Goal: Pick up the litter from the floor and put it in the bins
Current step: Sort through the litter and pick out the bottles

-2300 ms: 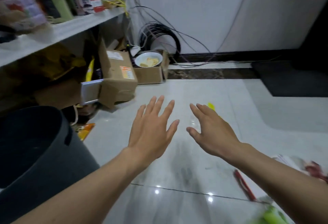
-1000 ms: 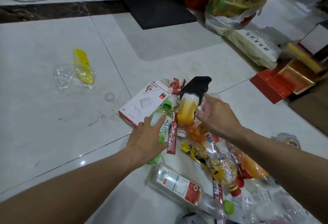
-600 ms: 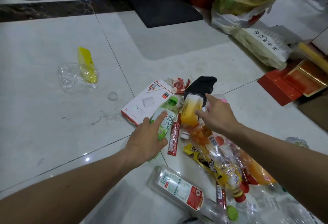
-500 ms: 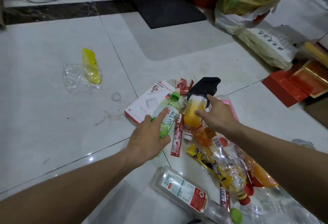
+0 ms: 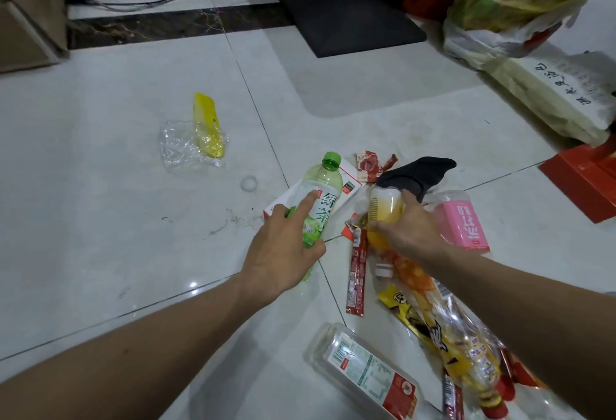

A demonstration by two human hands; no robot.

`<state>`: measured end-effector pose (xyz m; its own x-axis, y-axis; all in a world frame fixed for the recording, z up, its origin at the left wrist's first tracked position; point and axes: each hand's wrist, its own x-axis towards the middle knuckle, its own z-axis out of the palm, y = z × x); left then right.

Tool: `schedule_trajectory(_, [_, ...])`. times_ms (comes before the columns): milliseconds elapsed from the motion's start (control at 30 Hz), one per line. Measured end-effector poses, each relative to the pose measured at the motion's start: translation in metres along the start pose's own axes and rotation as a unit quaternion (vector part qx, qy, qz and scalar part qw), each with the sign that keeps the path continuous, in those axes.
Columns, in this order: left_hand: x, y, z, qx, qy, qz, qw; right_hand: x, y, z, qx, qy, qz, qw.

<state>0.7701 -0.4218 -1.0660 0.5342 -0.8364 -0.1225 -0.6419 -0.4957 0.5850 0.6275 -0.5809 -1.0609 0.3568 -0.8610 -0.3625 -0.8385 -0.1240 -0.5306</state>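
Litter lies in a heap on the pale tiled floor. My left hand (image 5: 283, 249) grips a green tea bottle (image 5: 321, 193) with a green cap, lifted off a white carton (image 5: 348, 186). My right hand (image 5: 408, 231) holds a small yellow-orange bottle (image 5: 383, 211) at the edge of a black cloth (image 5: 416, 174). Around them lie a pink-labelled clear bottle (image 5: 461, 219), a red stick wrapper (image 5: 356, 273), a clear bottle with a red and white label (image 5: 366, 374) and a yellow snack wrapper (image 5: 430, 319). No bin is in view.
A yellow wrapper on clear plastic (image 5: 203, 134) lies apart to the left. Red sachets (image 5: 370, 164) sit behind the heap. Full plastic bags (image 5: 513, 3), a paper sack (image 5: 553, 93) and a red box (image 5: 586, 183) crowd the right. A black mat (image 5: 346, 19) and cables lie at the back.
The view swung from the dark bin and cardboard boxes to the litter heap. My left hand closed on the green tea bottle and raised it. My right hand wrapped around the yellow-orange bottle.
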Motion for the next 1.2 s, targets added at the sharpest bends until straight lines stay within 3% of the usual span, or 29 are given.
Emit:
schedule_trajectory(167, [0.001,-0.001,-0.007,-0.004,0.019,-0.001,1.000,-0.002,-0.003,0.000,0.008,0.010,-0.009,1.000])
schedule_trajectory(700, [-0.004,0.001,-0.067,-0.031,0.114,-0.006,0.993,-0.020,-0.084,-0.019,0.180,0.033,-0.137,0.974])
schedule_trajectory(1000, [-0.034,-0.027,-0.156,-0.010,0.227,-0.041,0.973,-0.045,-0.167,0.003,0.258,-0.008,-0.212,0.943])
schedule_trajectory(1200, [-0.060,-0.051,-0.232,0.003,0.339,-0.087,0.937,-0.080,-0.251,0.031,0.268,-0.064,-0.289,0.917])
